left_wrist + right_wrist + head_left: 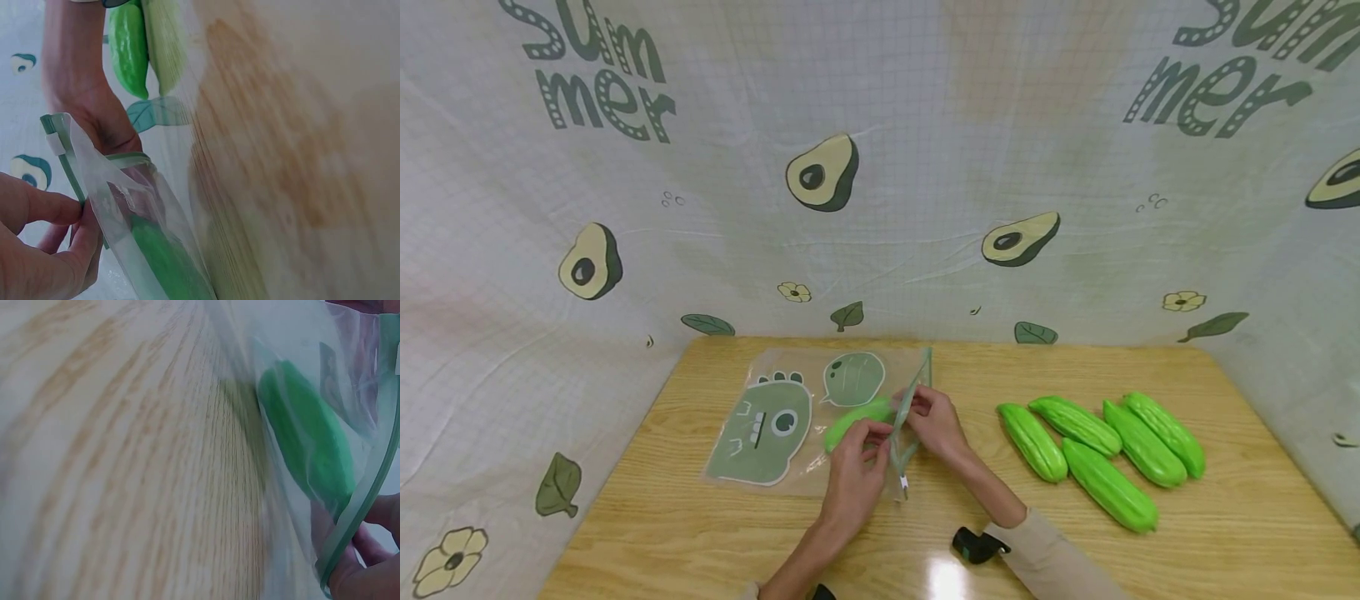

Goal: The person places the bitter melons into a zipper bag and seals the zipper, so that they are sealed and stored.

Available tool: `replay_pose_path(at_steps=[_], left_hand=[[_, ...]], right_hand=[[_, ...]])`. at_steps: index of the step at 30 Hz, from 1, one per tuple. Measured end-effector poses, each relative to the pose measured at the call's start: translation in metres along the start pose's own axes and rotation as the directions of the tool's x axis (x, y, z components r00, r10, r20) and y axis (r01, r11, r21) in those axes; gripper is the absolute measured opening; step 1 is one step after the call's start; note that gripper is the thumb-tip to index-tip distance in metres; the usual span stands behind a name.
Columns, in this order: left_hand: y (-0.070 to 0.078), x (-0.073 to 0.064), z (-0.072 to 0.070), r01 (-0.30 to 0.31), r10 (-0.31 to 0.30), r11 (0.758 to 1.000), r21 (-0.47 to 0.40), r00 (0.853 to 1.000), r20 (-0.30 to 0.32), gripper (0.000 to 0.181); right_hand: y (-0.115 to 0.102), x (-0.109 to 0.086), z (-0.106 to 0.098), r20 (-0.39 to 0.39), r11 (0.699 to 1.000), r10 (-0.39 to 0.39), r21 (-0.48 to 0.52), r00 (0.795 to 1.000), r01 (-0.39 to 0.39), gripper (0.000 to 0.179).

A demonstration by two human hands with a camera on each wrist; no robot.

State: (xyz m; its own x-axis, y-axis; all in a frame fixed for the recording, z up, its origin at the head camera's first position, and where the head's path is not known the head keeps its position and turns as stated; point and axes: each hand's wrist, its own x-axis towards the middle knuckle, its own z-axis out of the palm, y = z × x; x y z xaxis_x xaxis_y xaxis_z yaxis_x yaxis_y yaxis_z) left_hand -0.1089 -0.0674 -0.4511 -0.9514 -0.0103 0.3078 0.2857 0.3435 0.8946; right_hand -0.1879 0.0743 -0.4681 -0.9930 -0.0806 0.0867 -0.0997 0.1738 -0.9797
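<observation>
A clear zip bag with a green one-eyed monster print lies on the table's left half, its green-edged mouth facing right and held apart. Inside, close to that mouth, rests one bright green bitter melon, also visible through the plastic in the right wrist view. My left hand pinches the near side of the mouth between thumb and fingers, not far from the white slider. On the opposite side of the mouth, my right hand grips the green edge, fingers partly hidden by the bag.
Several loose green bitter melons lie grouped on the wooden table to the right of my right hand. A white cloth printed with avocados and leaves rises behind and beside the table. A black device sits at my right wrist.
</observation>
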Motion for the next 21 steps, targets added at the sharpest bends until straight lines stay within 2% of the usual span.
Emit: replay_pose_path(at_steps=[6,16,21], left_hand=[[0.0025,0.0004,0.0003,0.034,-0.034,0.999,-0.003,0.999,-0.003,0.02],[0.0007,0.0017,0.0021,0.094,-0.094,0.993,-0.078,0.996,0.008,0.017],[0.0011,0.003,0.0027,0.122,-0.123,0.99,-0.072,0.992,0.001,0.016]], right_hand=[[0.001,0.0013,0.0007,0.023,1.0,0.008,-0.001,1.0,-0.008,0.011],[0.0001,-0.0019,0.001,0.096,1.0,0.004,0.01,0.995,-0.005,0.019],[-0.001,-0.0018,-0.0002,0.138,1.0,-0.001,-0.002,0.99,0.001,0.024]])
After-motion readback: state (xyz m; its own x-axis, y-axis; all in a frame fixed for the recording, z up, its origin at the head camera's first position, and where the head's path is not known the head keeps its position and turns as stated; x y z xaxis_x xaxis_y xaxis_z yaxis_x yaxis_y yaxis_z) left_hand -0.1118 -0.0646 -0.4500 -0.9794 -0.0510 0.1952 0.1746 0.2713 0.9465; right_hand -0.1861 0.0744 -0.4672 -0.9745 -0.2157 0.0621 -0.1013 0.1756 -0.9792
